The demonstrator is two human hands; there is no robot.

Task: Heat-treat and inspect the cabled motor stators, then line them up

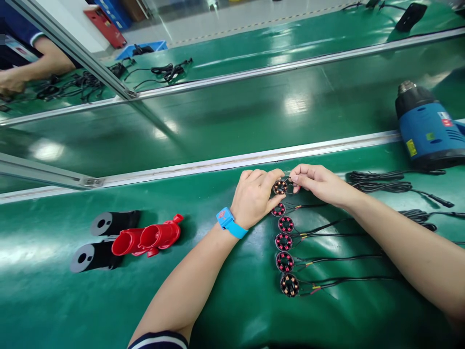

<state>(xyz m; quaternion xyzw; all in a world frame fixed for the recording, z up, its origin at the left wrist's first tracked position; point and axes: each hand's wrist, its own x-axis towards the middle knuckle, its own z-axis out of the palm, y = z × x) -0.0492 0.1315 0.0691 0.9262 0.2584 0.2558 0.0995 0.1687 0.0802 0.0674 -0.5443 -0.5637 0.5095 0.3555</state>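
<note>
My left hand [256,196], with a blue strap [232,224] on its wrist, grips a small round motor stator [280,187] with copper-coloured windings between thumb and fingers. Just to the right, my right hand [316,182] is closed in a pinch on the stator's thin wires, close to its edge. Below my hands, several more stators run in a column toward me, among them a red-wound one [283,242] and a copper-wound one [289,285] nearest me. Their leads join black cables [348,258] that stretch right, partly under my right forearm.
Red plastic housings [160,236] and black cylinders [96,257] lie at the left. A blue heat gun [426,128] stands at the right, behind bundled black cables [381,186]. Beyond the metal rail [232,161], another person's arm [47,63] is among cords at the upper left.
</note>
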